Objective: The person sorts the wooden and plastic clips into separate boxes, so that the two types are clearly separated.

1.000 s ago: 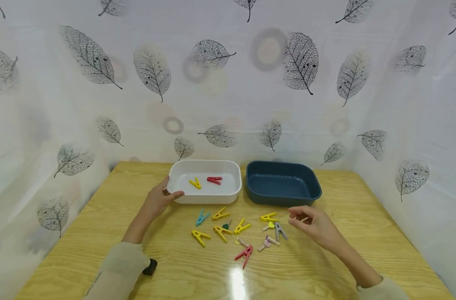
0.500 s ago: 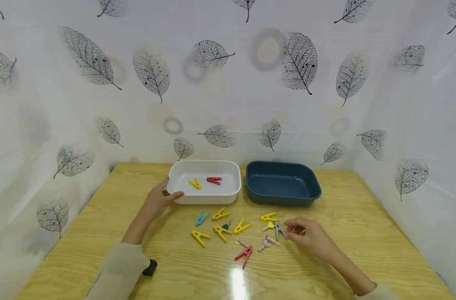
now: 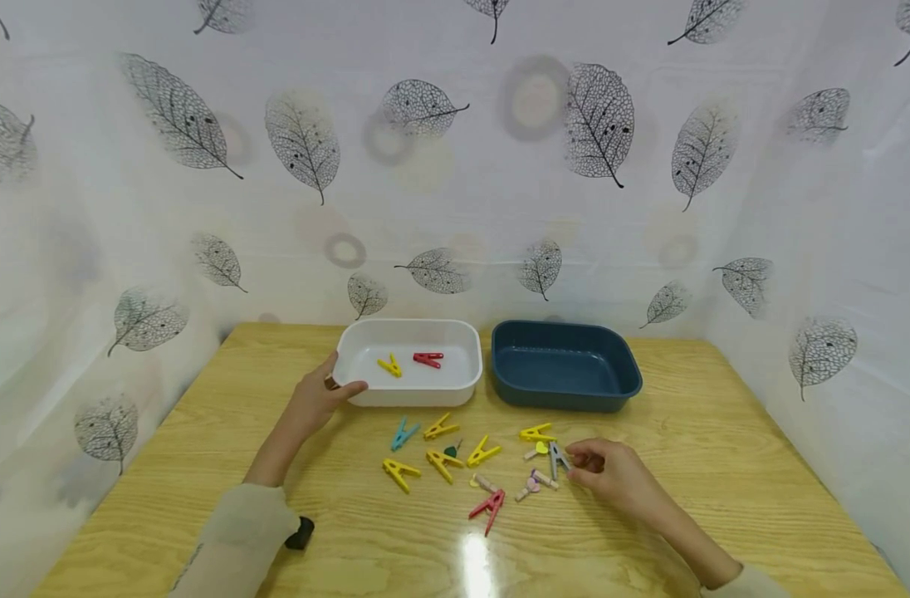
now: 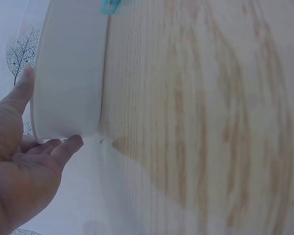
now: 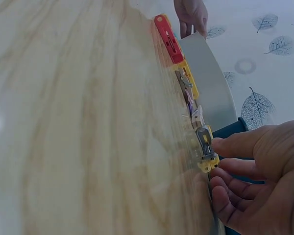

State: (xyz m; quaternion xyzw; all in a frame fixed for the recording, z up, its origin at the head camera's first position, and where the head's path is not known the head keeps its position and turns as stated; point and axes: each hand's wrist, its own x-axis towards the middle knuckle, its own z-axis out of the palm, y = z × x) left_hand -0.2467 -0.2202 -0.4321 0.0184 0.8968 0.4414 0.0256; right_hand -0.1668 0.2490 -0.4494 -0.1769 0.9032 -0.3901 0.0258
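My left hand (image 3: 316, 399) grips the left end of the white tub (image 3: 413, 397), thumb over the near rim and fingers against the end wall. Inside that tub lie a small yellow clothespin (image 3: 390, 365) and a red clothespin (image 3: 428, 360). My right hand (image 3: 612, 473) pinches the end of a grey clothespin (image 3: 556, 458) between thumb and forefinger; the clothespin still lies on the table. Beside it are a yellow clothespin (image 3: 535, 433) and a small wooden peg with a yellow heart (image 3: 539, 449).
The dark blue tub (image 3: 567, 399) stands right of the white one. Several yellow clothespins (image 3: 440, 465), a turquoise one (image 3: 403, 433), a pinkish-red one (image 3: 490, 508) and small wooden pegs (image 3: 528, 488) are scattered on the wooden table (image 3: 350, 540). A leaf-print curtain (image 3: 455, 191) hangs behind.
My right hand has moved left and toward the near side, from in front of the blue tub to the grey clothespin. The left hand and both tubs have stayed put.
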